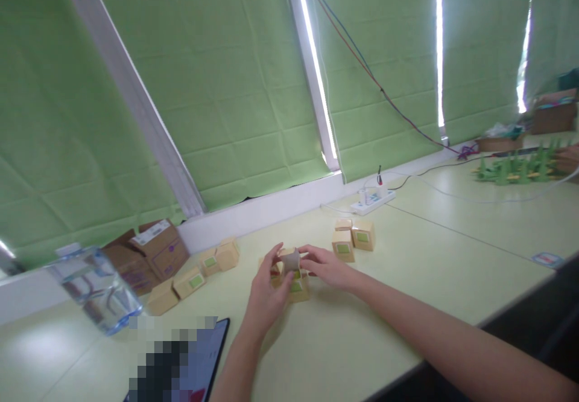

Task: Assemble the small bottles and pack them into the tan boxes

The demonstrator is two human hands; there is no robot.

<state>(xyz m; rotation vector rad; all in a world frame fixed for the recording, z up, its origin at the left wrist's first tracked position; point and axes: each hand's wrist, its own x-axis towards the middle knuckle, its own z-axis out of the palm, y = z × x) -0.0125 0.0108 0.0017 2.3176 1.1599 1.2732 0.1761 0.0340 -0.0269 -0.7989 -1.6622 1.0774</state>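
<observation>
Both of my hands meet around a small tan cardboard box (290, 259) whose greyish inner side or flap faces me. Curled round its left side is my left hand (268, 290), thumb in front. My right hand (328, 266) grips its right side with bent fingers. Just below it, another small box (297, 293) with a green label rests on the table, and a further one is partly hidden behind my left fingers. To the right stands a group of small boxes (342, 246) with green labels. More such boxes (190, 281) form a loose row at the left.
A large water bottle (97, 290) and an opened brown carton (156, 254) stand at the left. A tablet (212, 354), partly pixelated, lies near the front. At the back is a white power strip (373, 201) with cables. Green spiky pieces (520, 168) lie far right.
</observation>
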